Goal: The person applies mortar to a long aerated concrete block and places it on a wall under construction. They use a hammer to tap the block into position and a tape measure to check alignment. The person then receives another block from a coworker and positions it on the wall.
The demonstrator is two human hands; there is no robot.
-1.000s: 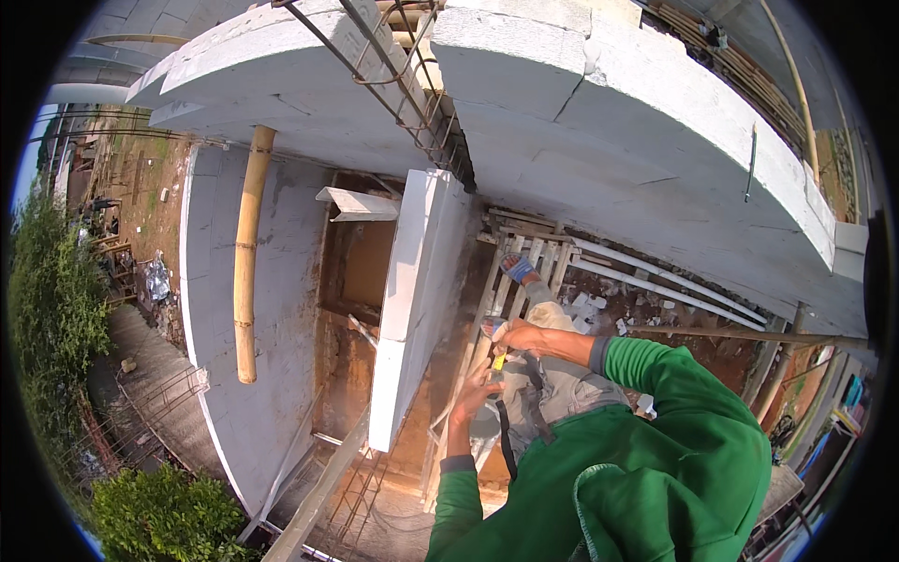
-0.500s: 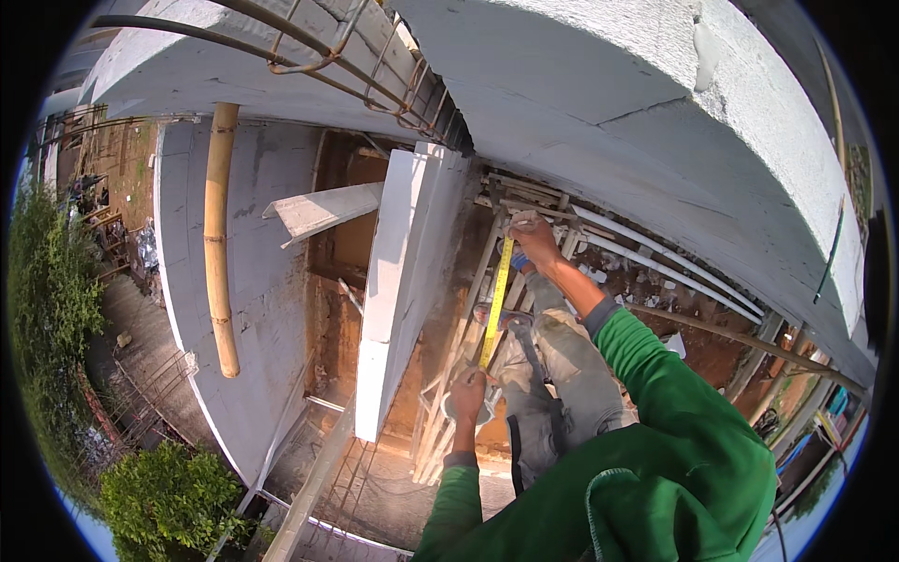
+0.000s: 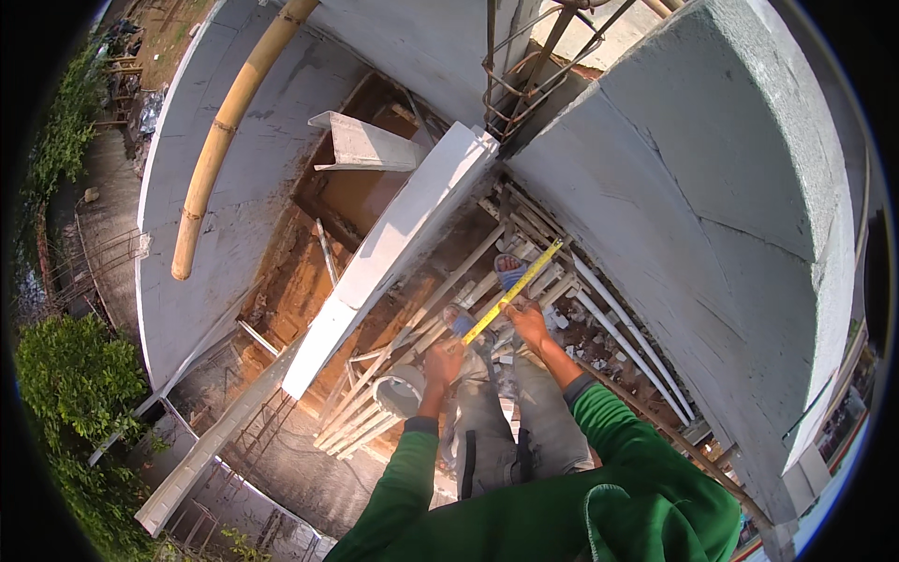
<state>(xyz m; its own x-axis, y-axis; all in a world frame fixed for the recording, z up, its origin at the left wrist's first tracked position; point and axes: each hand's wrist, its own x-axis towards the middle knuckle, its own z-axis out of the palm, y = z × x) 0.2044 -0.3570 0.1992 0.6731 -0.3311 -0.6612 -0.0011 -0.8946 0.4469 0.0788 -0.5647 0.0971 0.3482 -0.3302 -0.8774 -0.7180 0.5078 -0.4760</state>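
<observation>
A yellow tape measure [image 3: 541,266] runs slantwise between my hands, and its far end sticks out beyond the right one. My left hand [image 3: 444,362] is closed at the near end of the tape; the case there is mostly hidden by the fingers. Partway along the blade, my right hand [image 3: 526,321] pinches it at the edge. Below the tape are my sandalled feet [image 3: 511,270], standing on long wooden poles [image 3: 445,323]. Close to my left forearm sits a round, pale bucket [image 3: 401,390].
A narrow pale block wall [image 3: 393,262] rises left of me, and a tall grey wall [image 3: 693,178] stands at right. White pipes [image 3: 627,347] lie along its foot. Steel rebar [image 3: 534,80] juts up at the far corner. A bamboo pole [image 3: 213,155] hangs at left.
My right hand has slid from the tape's far end to partway along it, nearer my left hand. The tape now slants more to the right, and the whole view has turned.
</observation>
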